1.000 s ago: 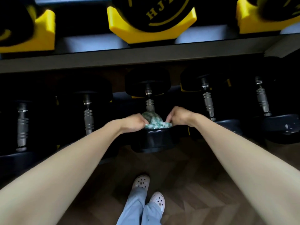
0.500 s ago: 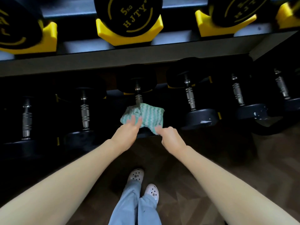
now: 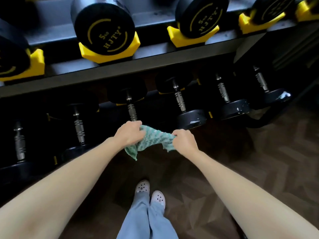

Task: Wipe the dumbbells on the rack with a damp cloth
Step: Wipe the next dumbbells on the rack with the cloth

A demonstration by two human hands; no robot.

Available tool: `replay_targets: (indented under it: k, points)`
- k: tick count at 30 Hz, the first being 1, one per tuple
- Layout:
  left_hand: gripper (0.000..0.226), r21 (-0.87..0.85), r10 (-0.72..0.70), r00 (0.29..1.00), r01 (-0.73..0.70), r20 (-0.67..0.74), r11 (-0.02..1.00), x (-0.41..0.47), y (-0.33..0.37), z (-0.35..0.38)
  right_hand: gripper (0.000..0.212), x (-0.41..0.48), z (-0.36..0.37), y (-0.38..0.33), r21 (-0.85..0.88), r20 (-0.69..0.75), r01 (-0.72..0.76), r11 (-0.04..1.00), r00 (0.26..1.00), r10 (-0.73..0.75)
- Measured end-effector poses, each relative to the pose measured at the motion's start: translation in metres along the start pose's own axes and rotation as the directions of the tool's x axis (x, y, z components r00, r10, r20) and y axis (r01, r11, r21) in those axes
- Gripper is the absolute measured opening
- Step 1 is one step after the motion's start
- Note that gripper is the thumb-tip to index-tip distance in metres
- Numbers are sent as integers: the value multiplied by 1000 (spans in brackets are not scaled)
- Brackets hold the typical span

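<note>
A dark herringbone floor is seen beneath a black two-tier rack. On the upper tier, black dumbbells marked 5 kg are seated in yellow cradles along the front rail. On the lower tier, a row of weights with ribbed steel handles is laid with one head of each toward the front edge. The middle dumbbell lies just behind the hands, and whether it is touched cannot be told.

A green-and-white cloth is held in the air at the front edge of the lower tier, stretched between both hands. Its left end is bunched in the left hand, whose fingers are curled round it. Its right end is pinched in the clenched fingers of the right hand. A loose corner is left hanging below the left hand.

Pale clogs and light blue trousers are seen on the floor below the arms.
</note>
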State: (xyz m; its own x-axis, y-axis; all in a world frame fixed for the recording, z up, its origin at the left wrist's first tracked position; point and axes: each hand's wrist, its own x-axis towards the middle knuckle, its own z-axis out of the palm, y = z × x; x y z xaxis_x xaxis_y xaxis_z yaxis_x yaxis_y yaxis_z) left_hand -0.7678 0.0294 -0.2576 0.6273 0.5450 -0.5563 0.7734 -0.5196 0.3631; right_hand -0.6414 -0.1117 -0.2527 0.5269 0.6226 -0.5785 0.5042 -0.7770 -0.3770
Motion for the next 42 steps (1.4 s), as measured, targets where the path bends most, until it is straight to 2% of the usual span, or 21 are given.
replay_targets:
  k: [3,6,9,12,15,16,18,19,21,23,25,28,31,34,36,38,40,42]
  points:
    - [6,58,88,996,-88,12,994,17,22,-10,34,2,-14,13,21,-9,-94,995,996,94]
    - [20,160,87,991,-70,-103,985,39,41,-2,29,9,-19,30,56,-70,-161,985,984,164]
    - [28,227,86,971,-34,-222,973,59,64,17,15,21,-22,50,116,-213,-210,971,949,231]
    - [26,90,71,937,-43,-343,995,71,94,41,11,38,-28,79,166,-377,-227,960,885,275]
    - [25,-215,-25,919,-65,-395,974,86,123,61,11,61,-36,108,207,-495,-208,956,821,286]
    - [30,-315,-55,916,-81,-398,945,91,132,67,12,71,-39,117,264,-475,-208,942,822,315]
    - [44,-381,-87,922,-70,-378,922,96,142,78,15,91,-45,128,461,-342,-241,854,840,421]
    - [51,-351,-68,936,-61,-345,934,98,145,88,16,101,-47,134,534,-267,-260,804,851,453]
    - [63,-72,52,965,-73,-258,995,104,147,112,15,119,-49,143,574,-175,-250,780,893,415]
    - [77,186,116,960,-69,-254,980,112,148,128,13,129,-49,151,573,-124,-216,791,931,344]
    - [78,381,187,934,-60,-303,923,128,155,137,18,135,-51,164,565,-101,-197,801,947,305]
    - [80,644,288,916,-44,-279,764,147,182,142,26,134,-57,187,555,-139,-159,817,950,279]
    - [73,773,209,965,-9,-160,634,166,221,144,25,130,-65,204,617,-182,-107,779,944,274]
    - [60,908,159,986,-28,-43,419,185,245,153,25,130,-74,215,644,-220,-46,763,945,243]
    - [54,961,122,991,-92,61,261,193,255,161,26,136,-79,218,653,-235,-12,757,947,217]
    - [52,968,69,982,-184,174,170,199,263,171,28,142,-80,218,672,-243,12,740,948,205]
    - [55,959,36,972,-237,234,157,204,265,173,28,147,-79,214,671,-264,43,740,947,184]
    - [56,943,35,972,-233,231,237,206,261,167,28,148,-77,211,679,-268,57,732,947,176]
